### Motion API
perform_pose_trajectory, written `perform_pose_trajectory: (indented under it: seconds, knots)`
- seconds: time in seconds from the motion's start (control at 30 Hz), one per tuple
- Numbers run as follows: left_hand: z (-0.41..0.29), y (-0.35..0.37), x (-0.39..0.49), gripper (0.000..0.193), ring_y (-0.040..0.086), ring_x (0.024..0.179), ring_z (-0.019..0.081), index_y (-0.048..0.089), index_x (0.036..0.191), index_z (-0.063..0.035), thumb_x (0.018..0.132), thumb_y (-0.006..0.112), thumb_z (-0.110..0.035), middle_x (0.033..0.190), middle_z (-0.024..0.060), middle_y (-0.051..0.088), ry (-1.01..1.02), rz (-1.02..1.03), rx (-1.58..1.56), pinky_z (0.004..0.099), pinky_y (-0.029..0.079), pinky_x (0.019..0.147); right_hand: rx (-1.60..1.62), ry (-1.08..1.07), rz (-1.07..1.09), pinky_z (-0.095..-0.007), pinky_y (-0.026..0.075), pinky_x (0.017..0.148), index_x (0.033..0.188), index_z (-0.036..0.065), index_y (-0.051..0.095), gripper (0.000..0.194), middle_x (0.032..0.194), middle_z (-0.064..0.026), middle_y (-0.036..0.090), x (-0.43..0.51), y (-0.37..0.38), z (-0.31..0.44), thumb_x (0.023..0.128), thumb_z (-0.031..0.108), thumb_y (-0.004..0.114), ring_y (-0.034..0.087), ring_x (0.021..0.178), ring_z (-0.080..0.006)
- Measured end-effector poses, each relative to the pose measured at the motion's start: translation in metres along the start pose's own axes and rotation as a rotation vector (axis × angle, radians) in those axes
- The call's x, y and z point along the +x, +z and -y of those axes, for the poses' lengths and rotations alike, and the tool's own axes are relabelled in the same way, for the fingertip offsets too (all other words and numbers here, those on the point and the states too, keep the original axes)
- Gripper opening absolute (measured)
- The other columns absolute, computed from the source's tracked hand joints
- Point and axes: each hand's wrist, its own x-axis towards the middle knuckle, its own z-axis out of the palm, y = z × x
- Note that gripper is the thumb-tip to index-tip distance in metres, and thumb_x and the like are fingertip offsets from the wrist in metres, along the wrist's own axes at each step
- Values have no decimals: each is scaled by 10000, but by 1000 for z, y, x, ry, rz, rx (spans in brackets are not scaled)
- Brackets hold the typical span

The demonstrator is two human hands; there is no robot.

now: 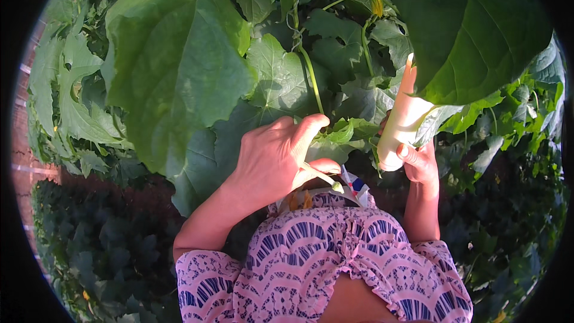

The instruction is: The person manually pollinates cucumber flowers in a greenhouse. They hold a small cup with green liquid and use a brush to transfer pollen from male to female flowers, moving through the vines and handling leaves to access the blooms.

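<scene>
My left hand [273, 154] is closed around a slender pale stalk [320, 176] with a small green knob at its lower end. A green vine stem [311, 74] comes down to its index finger, and young leaves [343, 133] are beside that finger. In my right hand [418, 161] is a smooth white tapered object [401, 128], seemingly a bottle, tilted with its narrow tip up. The thumb presses near its base; most of the fingers are hidden behind it. A leaf overlaps its right side.
Large leaves [179, 67] hang close at the upper left, and another leaf [480, 31] at the upper right. A yellow flower bud [377, 5] hangs above. At my waist is a white bag [356, 188] with yellow petals [307, 199] beside it. Dense foliage surrounds me.
</scene>
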Motion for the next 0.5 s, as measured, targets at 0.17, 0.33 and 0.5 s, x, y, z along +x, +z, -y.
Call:
perform_pose_trajectory:
  seconds: [0.17,0.33,0.5]
  knots:
    - [24,49,-26,179,550,615,237,614,879,-85,822,655,-249,685,35,581,14,-109,119,338,426,511,-93,83,83,-364,490,847,1218,-25,482,752,1061,-146,588,7,-9,0,643,310,833,600,957,-246]
    - [3,16,-58,247,551,603,216,609,775,-49,881,613,-272,685,70,577,-14,-354,-529,319,418,572,-70,44,71,-386,465,886,1233,-31,466,781,1081,-152,568,4,-25,-8,646,329,834,576,1003,-259]
    - [16,107,-102,248,596,775,324,578,995,7,895,548,-218,845,156,623,-516,461,-660,377,466,742,90,29,149,-345,478,858,1254,-18,456,779,1067,-134,607,9,-25,-6,613,199,842,604,979,-217]
